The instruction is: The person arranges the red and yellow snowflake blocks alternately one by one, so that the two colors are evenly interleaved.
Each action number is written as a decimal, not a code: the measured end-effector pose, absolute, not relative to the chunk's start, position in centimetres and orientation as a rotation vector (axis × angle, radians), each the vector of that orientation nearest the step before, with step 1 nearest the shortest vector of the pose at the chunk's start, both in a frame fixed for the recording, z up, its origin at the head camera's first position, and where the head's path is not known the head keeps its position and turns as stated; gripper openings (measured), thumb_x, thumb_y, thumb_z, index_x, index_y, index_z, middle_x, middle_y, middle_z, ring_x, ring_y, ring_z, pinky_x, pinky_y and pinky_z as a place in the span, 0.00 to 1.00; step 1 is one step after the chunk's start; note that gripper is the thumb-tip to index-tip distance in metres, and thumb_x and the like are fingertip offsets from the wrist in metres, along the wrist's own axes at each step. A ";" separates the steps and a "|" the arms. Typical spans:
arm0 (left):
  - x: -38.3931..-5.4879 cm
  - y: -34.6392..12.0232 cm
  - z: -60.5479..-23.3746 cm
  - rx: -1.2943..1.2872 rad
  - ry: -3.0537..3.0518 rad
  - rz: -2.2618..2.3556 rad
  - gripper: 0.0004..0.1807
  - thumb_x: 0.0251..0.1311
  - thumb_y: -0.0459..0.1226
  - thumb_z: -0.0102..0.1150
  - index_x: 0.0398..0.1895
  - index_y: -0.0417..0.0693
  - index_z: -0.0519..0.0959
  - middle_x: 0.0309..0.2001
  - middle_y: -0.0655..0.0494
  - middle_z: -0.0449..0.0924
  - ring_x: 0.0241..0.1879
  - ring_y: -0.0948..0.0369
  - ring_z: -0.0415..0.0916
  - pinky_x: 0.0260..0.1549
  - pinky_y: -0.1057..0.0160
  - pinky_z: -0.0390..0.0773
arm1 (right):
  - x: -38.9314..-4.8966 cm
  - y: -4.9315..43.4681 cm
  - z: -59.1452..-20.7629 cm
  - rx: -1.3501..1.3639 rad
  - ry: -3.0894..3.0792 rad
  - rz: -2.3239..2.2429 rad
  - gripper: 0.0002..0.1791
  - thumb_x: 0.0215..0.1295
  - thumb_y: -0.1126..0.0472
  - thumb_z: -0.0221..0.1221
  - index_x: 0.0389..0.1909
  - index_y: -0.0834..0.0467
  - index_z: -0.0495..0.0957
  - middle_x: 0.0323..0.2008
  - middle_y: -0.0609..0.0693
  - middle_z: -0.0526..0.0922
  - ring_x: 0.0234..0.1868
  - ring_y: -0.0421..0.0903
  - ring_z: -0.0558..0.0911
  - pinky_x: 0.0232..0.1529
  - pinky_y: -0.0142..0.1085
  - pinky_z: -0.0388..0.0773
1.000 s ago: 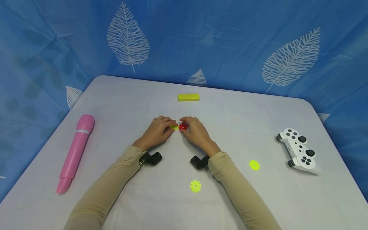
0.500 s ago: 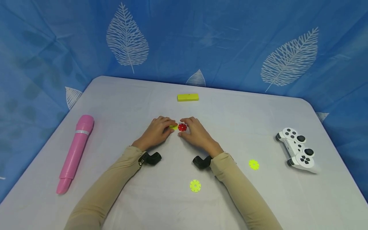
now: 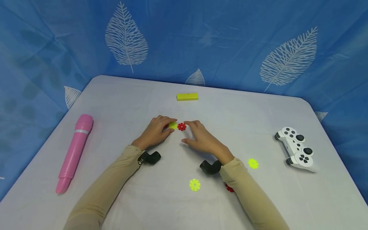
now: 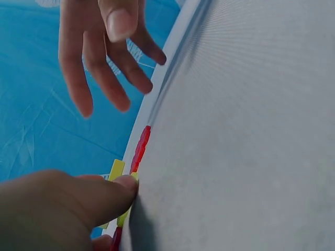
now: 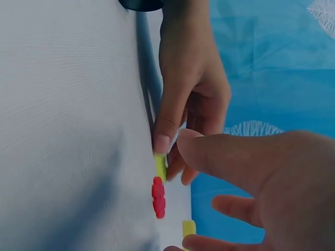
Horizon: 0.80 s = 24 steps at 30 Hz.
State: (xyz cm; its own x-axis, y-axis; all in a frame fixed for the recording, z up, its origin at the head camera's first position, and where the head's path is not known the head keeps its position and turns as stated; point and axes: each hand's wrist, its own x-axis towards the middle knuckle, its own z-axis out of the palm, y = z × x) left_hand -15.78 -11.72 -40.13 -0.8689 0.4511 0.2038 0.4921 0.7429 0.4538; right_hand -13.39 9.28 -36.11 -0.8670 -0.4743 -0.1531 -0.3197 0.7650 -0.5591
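Note:
In the head view my left hand (image 3: 155, 131) holds a small yellow notched disc (image 3: 173, 125) between thumb and fingers. A second disc, red (image 3: 166, 126), shows partly under that hand. Just right of the yellow one lies another red notched disc (image 3: 181, 126), flat on the table. Beside it my right hand (image 3: 201, 138) has its thumb and fingers spread, with nothing between them. The left wrist view has the left thumb (image 4: 112, 196) at the yellow disc's edge. From the right wrist, the red disc (image 5: 158, 197) appears edge-on in line with the yellow one (image 5: 160, 166).
Two more yellow discs lie nearer, one in front (image 3: 195, 185) and one right (image 3: 253, 163). A red disc (image 3: 230, 187) is half covered by the right sleeve. A yellow block (image 3: 187, 96) sits behind, a pink microphone (image 3: 75, 153) left, a white game controller (image 3: 296, 149) right.
My right hand has let go of the red disc and drawn back to the right, its fingers spreading. A red disc now shows beside the right sleeve. The left hand stays nearly still.

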 end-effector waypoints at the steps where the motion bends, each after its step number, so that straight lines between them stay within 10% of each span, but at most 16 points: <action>1: -15.8 -11.7 -40.1 -0.773 -2.861 -0.779 0.21 0.58 0.41 0.56 0.56 0.51 0.72 0.51 0.53 0.77 0.50 0.56 0.69 0.48 0.55 0.66 | -13.2 9.6 -36.0 -0.618 2.676 -0.774 0.37 0.57 0.48 0.58 0.66 0.53 0.56 0.62 0.57 0.61 0.64 0.52 0.63 0.62 0.48 0.63; 24: -15.5 -10.2 -39.7 -0.843 -2.880 -0.762 0.19 0.58 0.44 0.56 0.53 0.51 0.75 0.55 0.51 0.74 0.57 0.54 0.66 0.53 0.51 0.64 | -6.8 13.3 -35.1 -0.838 2.421 -0.687 0.21 0.50 0.52 0.65 0.45 0.55 0.74 0.36 0.45 0.75 0.40 0.40 0.74 0.44 0.34 0.72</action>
